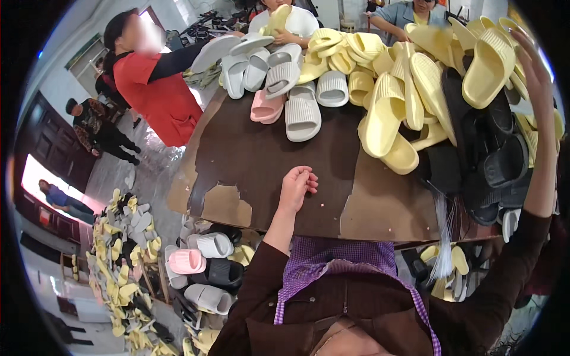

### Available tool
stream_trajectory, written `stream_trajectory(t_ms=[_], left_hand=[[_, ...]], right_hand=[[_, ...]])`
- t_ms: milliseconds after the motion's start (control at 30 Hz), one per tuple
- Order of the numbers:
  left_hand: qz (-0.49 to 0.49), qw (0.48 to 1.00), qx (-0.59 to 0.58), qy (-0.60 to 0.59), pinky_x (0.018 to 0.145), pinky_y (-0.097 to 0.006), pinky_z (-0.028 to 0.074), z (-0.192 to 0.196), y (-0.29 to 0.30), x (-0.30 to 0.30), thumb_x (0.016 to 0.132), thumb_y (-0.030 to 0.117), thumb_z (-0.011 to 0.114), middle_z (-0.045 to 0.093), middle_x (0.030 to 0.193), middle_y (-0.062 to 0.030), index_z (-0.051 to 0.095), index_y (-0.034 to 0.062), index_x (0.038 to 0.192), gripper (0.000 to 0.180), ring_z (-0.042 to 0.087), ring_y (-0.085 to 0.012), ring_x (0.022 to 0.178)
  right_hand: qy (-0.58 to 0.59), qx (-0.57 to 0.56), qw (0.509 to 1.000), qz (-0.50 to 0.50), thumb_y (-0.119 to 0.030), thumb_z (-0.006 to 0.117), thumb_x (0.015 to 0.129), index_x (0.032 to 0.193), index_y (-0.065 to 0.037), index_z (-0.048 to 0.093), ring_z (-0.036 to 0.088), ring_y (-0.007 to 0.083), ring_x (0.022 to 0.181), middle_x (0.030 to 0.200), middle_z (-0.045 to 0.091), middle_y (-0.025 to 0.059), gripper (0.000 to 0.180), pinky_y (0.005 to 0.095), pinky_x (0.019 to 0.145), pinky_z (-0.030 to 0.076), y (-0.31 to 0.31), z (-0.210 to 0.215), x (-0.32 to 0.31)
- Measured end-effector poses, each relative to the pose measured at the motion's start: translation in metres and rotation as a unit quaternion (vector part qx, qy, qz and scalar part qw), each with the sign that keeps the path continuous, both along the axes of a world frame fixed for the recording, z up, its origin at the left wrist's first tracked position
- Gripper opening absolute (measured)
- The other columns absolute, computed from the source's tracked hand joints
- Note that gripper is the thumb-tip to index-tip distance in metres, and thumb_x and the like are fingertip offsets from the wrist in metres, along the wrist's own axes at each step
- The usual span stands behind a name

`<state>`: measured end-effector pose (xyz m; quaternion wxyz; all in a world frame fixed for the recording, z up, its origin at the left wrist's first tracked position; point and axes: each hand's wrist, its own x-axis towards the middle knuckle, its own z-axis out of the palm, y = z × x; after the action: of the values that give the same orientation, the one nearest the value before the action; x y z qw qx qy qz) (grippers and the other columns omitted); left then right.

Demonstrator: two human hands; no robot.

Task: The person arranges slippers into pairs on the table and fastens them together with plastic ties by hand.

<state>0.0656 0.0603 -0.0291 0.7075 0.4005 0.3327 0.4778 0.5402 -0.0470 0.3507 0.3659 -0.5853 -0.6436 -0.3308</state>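
My left hand (298, 185) hovers over the near part of the brown table (267, 157), its fingers curled in and nothing visible in them. At the far right my right hand (533, 65) reaches up beside the heap, fingers stretched along the outer side of the yellow slippers. Closest to it is a yellow slipper (488, 68) standing tilted on the pile. More yellow slippers (383, 115) and black slippers (504, 160) lie below and to the left. Grey slippers (303, 113) and a pink slipper (266, 107) sit farther left on the table.
Across the table's left corner, a person in red (157, 89) holds a grey slipper (215, 53). Two other people sit behind the heap. White strands (442, 249) hang off the front edge. Slippers fill a rack (208, 267) at lower left, and a large pile (122, 261) covers the floor.
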Motion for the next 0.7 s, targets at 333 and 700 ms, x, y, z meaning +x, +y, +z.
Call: stream_trajectory(t_ms=[333, 700], left_hand=[[0.011, 1.000, 0.004, 0.001, 0.057, -0.027, 0.049, -0.004, -0.006, -0.005, 0.092, 0.010, 0.050, 0.060, 0.080, -0.0085, 0.053, 0.0018, 0.101, 0.012, 0.058, -0.0154, 0.065], [0.039, 0.999, 0.000, -0.018, 0.056, -0.027, 0.050, -0.024, -0.005, -0.028, 0.093, 0.010, 0.048, 0.061, 0.082, -0.0089, 0.053, 0.0010, 0.101, 0.013, 0.059, -0.0140, 0.066]], right_hand=[[-0.093, -0.228, 0.898, 0.364, -0.003, 0.060, 0.075, 0.107, -0.004, 0.061, 0.056, 0.0284, 0.096, 0.113, 0.058, 0.0154, 0.032, 0.0376, 0.082, 0.044, -0.059, -0.065, -0.231], [-0.023, -0.095, 0.776, 0.623, -0.004, 0.064, 0.074, 0.101, -0.009, 0.065, 0.059, 0.0251, 0.076, 0.096, 0.062, 0.0079, 0.028, 0.0349, 0.078, 0.043, -0.066, -0.063, -0.300]])
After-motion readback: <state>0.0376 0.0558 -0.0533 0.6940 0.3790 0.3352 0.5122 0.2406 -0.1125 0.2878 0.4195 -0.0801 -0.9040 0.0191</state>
